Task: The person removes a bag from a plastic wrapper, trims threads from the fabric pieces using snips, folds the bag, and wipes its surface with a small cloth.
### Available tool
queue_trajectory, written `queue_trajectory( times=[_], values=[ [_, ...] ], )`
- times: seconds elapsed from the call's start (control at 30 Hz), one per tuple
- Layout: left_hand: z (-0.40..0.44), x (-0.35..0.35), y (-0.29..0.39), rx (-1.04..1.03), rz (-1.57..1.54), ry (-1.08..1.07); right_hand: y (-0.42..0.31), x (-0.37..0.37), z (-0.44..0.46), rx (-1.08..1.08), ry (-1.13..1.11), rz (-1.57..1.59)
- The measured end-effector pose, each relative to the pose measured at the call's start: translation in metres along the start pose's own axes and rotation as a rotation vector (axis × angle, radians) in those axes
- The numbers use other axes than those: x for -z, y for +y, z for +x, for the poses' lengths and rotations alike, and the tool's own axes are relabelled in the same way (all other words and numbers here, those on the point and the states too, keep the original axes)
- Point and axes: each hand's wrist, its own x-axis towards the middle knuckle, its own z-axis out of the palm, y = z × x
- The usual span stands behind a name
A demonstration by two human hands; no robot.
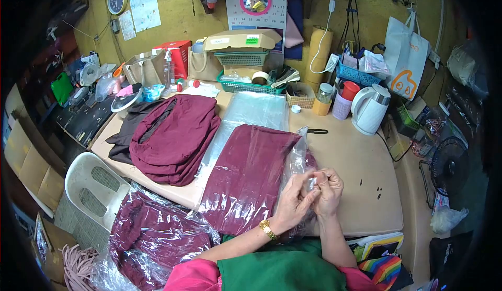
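Folded maroon fabric in a clear plastic bag (246, 178) lies on the table in front of me. At its right edge, both hands meet over the bag's gathered plastic. My left hand (295, 199) has its fingers closed on the plastic. My right hand (328, 189) pinches the same plastic beside it, fingertips almost touching. Under the bag's upper end, flat clear plastic sheets (256, 110) extend toward the back. Loose maroon fabric (175, 136) is piled to the left, with dark fabric (123, 136) beside it.
Another bagged maroon bundle (157, 238) sits at the lower left by a white chair (97, 186). Behind are green baskets (246, 86), a jar (323, 94) and a white kettle (370, 110). A small black tool (318, 131) lies beyond the bag. A fan (449, 165) stands right.
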Motion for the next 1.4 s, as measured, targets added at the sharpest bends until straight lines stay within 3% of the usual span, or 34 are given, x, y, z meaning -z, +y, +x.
queue_trajectory(
  times=[0.07, 0.23, 0.27, 0.3, 0.33, 0.4, 0.43, 0.47, 0.53, 0.6, 0.67, 0.73, 0.8, 0.87, 0.9, 0.97, 1.0, 1.07, 1.1, 1.17, 1.27, 1.3, 1.4],
  values=[
    [-0.004, -0.001, -0.003, 0.065, -0.029, 0.012, 0.000, 0.000, -0.001, -0.024, 0.095, 0.196],
    [-0.003, -0.003, -0.004, 0.234, -0.118, 0.022, -0.003, 0.006, 0.001, 0.080, 0.057, 0.066],
    [-0.002, -0.001, -0.010, 0.128, -0.054, 0.031, -0.005, 0.003, 0.002, 0.217, 0.021, -0.188],
    [-0.004, 0.000, -0.018, 0.192, -0.137, 0.056, -0.007, 0.003, 0.003, 0.347, -0.016, -0.446],
    [-0.001, 0.001, -0.020, 0.253, -0.219, 0.081, -0.015, 0.002, 0.007, 0.342, 0.001, -0.459],
    [0.003, 0.008, -0.020, 0.331, -0.309, 0.120, -0.038, -0.002, 0.013, 0.523, -0.187, -0.902],
    [0.006, 0.011, -0.018, 0.330, -0.331, 0.120, -0.044, 0.000, 0.010, 0.361, -0.225, -0.831],
    [0.009, 0.014, -0.015, 0.327, -0.353, 0.125, -0.052, 0.006, 0.010, 0.353, -0.217, -0.836],
    [0.011, 0.016, -0.014, 0.363, -0.339, 0.121, -0.065, 0.019, 0.011, 0.080, -0.401, -1.068],
    [0.012, 0.014, -0.015, 0.371, -0.255, 0.099, -0.067, 0.014, 0.008, 0.170, -0.355, -1.099],
    [0.015, 0.013, -0.009, 0.336, -0.190, 0.078, -0.074, -0.004, 0.007, 0.684, -0.270, -1.202],
    [0.017, 0.013, -0.002, 0.015, 0.174, 0.021, -0.068, -0.009, 0.012, 0.727, -0.294, -1.166],
    [0.017, 0.011, 0.002, 0.005, 0.184, 0.023, -0.061, -0.004, 0.012, 0.774, -0.313, -1.129],
    [0.016, 0.014, 0.005, -0.013, 0.224, -0.030, -0.050, 0.004, 0.010, 0.329, -0.238, -0.769],
    [0.016, 0.013, 0.006, -0.015, 0.224, -0.035, -0.042, 0.006, 0.010, 0.330, -0.232, -0.768],
    [0.013, 0.011, 0.006, -0.025, 0.167, -0.030, -0.029, 0.008, 0.010, 0.175, -0.018, -0.370],
    [0.012, 0.010, 0.005, -0.025, 0.166, -0.035, -0.030, 0.009, 0.008, 0.175, -0.013, -0.369],
    [0.011, 0.010, 0.001, 0.007, 0.157, -0.070, -0.037, 0.009, 0.005, 0.388, -0.138, -0.705],
    [0.010, 0.010, -0.001, 0.005, 0.157, -0.075, -0.043, 0.008, 0.002, 0.389, -0.132, -0.704],
    [0.007, 0.011, -0.003, 0.193, -0.082, -0.056, -0.053, 0.007, -0.004, 0.197, -0.221, -0.616],
    [0.004, 0.016, -0.012, 0.167, -0.139, -0.175, -0.055, 0.017, -0.002, 0.340, -0.253, -0.810],
    [0.012, 0.016, 0.006, 0.004, 0.041, -0.177, -0.055, 0.019, -0.003, 0.337, -0.245, -0.813],
    [0.016, 0.008, 0.019, 0.055, 0.145, -0.113, -0.053, 0.019, -0.004, 0.459, -0.222, -0.889]
  ],
)
